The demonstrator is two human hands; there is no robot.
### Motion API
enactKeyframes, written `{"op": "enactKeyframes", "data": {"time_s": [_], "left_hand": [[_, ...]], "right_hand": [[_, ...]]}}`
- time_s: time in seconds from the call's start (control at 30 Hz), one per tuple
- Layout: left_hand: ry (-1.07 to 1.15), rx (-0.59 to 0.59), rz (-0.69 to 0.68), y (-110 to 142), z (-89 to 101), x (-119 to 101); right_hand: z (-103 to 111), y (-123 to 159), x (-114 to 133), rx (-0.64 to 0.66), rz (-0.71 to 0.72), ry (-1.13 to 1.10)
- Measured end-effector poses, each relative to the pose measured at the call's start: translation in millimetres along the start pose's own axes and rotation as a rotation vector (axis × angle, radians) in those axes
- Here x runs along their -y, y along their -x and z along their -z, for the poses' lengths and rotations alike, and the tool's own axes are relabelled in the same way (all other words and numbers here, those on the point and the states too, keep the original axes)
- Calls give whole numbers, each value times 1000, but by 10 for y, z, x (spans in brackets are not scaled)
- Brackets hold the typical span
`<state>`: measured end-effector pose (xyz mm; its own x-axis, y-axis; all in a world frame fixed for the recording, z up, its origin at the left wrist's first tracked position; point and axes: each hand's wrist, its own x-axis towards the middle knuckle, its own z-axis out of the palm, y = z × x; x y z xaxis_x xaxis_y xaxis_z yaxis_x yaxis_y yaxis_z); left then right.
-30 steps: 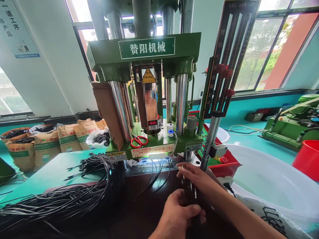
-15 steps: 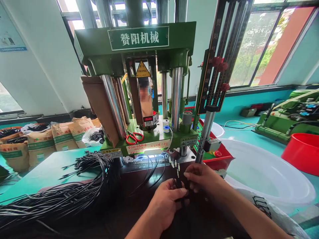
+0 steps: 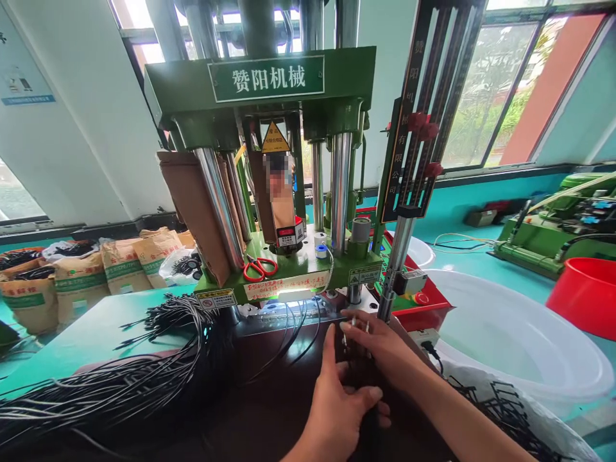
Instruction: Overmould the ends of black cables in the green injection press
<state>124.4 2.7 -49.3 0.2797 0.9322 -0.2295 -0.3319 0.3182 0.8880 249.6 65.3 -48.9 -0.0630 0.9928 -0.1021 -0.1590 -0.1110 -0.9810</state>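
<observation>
My left hand (image 3: 339,398) is low in front of the press, its index finger pointing up and thumb spread apart. Just beyond and to the right, my right hand (image 3: 380,343) curls around several dark cables with small bright metal tips (image 3: 344,336). The tips show between its fingers; the cables' lower parts are dark and partly hidden by both hands. More black cables (image 3: 301,330) run out from the lit metal mold (image 3: 274,314) at the press's base, left of my hands.
The green press (image 3: 264,77) stands ahead, with red-handled scissors (image 3: 260,268) on its bed. A large bundle of black cables (image 3: 144,378) lies left. At right are a white tub (image 3: 520,327), a red control box (image 3: 428,308) and a plastic bag (image 3: 510,404) of black parts.
My left hand has loosened from the cables, its index finger and thumb spreading apart. My right hand has moved left and closed around the metal-tipped cables.
</observation>
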Motion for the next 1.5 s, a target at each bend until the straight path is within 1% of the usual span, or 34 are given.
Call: {"op": "enactKeyframes", "data": {"time_s": [0.03, 0.13, 0.17, 0.2, 0.27, 0.37, 0.43, 0.53, 0.6, 0.7, 0.8, 0.9, 0.97, 1.03, 1.1, 1.17, 1.27, 1.3, 1.37, 1.43, 1.5], "left_hand": [[3, -15, -1, -9, -1, 16], [-39, -35, 25, -48, 12, 79], [-79, -34, 32, -60, 20, 103], [-128, -35, 29, -71, 28, 126], [-206, -21, -9, -83, 42, 166], [-184, 31, -37, -87, 52, 187], [-133, 33, -15, -89, 56, 175], [-75, -17, 22, -93, 60, 128], [-26, -34, 60, -87, 56, 83], [38, -21, 124, -63, 40, 25], [92, 11, 154, -52, 35, 18], [111, 27, 119, -77, 49, 71], [52, 30, 91, -106, 58, 116], [-58, 9, 71, -130, 57, 149], [-175, -16, 50, -142, 45, 164], [-232, -41, 40, -141, 31, 165], [-167, -85, 39, -123, 29, 147], [-115, -84, 50, -116, 37, 138], [-16, -45, 94, -102, 64, 119], [47, 8, 141, -94, 93, 110], [57, 36, 171, -93, 111, 122]], "right_hand": [[-10, -7, -13, -34, 46, 138], [-13, -62, -75, -230, 193, 511], [-10, -81, -95, -279, 224, 589], [-9, -95, -112, -300, 243, 633], [-14, -105, -135, -258, 244, 599], [-26, -87, -159, -179, 179, 347], [-24, -77, -180, -183, 121, 194], [-9, -87, -218, -207, 63, 86], [-10, -111, -243, -194, 50, 24], [-47, -164, -279, -129, 71, -46], [-98, -223, -326, -115, 102, 0], [-116, -271, -379, -145, 124, 69], [-107, -292, -404, -160, 138, 115], [-87, -306, -408, -164, 143, 156], [-59, -311, -379, -164, 142, 179], [-21, -302, -316, -165, 142, 179], [47, -257, -184, -148, 131, 144], [67, -235, -139, -130, 128, 134], [97, -192, -62, -72, 127, 150], [111, -164, -19, -24, 155, 245], [116, -165, -20, -24, 209, 386]]}}
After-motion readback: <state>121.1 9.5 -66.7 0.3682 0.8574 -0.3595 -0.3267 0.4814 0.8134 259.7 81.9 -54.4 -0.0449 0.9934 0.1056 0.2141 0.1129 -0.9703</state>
